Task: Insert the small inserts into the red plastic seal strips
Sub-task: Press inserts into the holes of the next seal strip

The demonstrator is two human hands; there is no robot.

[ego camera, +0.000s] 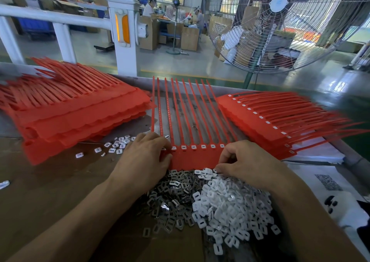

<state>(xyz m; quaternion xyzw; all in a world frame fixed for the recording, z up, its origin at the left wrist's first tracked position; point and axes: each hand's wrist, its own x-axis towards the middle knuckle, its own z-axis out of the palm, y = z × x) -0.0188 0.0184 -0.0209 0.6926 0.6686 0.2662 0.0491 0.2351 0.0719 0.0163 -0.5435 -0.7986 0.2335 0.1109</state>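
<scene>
Progress well under way on the middle sheet of red seal strips, lying flat on the bench straight ahead, tails fanned away toward the far edge; white inserts already seated in the heads along its near band, six plain to see from the centre rightward, one more just above the left fingers; heads at the left end hidden under the left hand, so state there not to be told. Stack to the right showing a full row of white inserts down its top sheet, judged finished; taller stack to the left showing none, judged yet to be done; most of the work therefore seemingly left. Supply close at hand: heap of white inserts touching the near edge of the middle sheet, heap of grey metal pieces beside it, a few loose white ones scattered by the left stack.

Left hand lying on the left end of the sheet, fingers bent down onto the heads, pressing; anything pinched beneath not visible. Right hand curled at the sheet's near right edge, fingertips down in the top of the white heap, seemingly picking; insert actually gripped not to be made out.
</scene>
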